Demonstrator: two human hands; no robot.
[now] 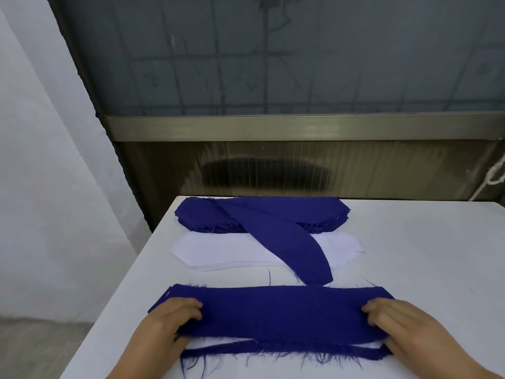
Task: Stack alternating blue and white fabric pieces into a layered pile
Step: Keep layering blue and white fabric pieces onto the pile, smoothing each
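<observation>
Item: top blue piece (276, 310), both ends in our grip, left hand (166, 321) and right hand (401, 326); we square its edges over the white layer (218, 342) before letting go.

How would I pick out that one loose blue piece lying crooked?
Start at the blue stack along the white table's far edge. One loose blue piece slants from it across the white stack; it alone lies diagonally.

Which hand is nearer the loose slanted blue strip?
Right. The right hand lies below the slanted blue strip's near tip, slightly right; the left hand sits farther left.
</observation>
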